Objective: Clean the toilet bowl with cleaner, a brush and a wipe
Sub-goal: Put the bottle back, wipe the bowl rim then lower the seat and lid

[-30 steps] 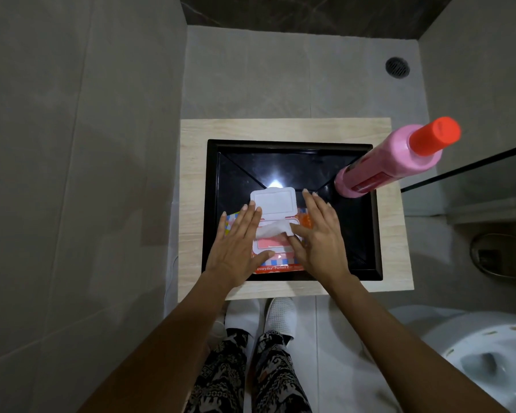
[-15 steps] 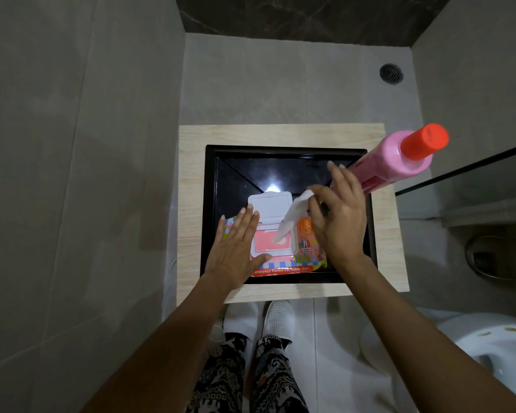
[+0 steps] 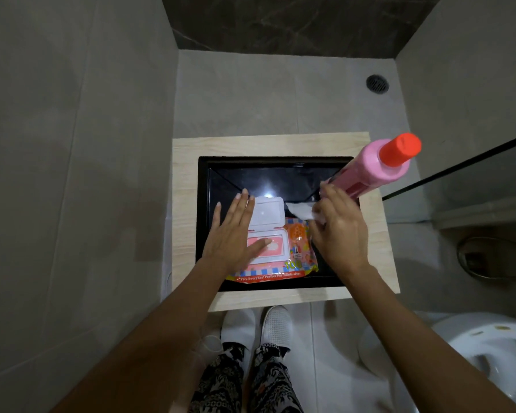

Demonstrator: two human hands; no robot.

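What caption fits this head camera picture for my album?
Left hand presses the open wipes pack in the black tray while right hand pulls out a wipe.

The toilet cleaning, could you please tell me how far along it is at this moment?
Done: the wipes pack in the black tray has its lid flipped open. In hand: the left hand presses the pack flat while the right hand pinches a wipe pulled clear. Left: the cleaner bottle stands capped, no brush is in view, and the toilet bowl is untouched.
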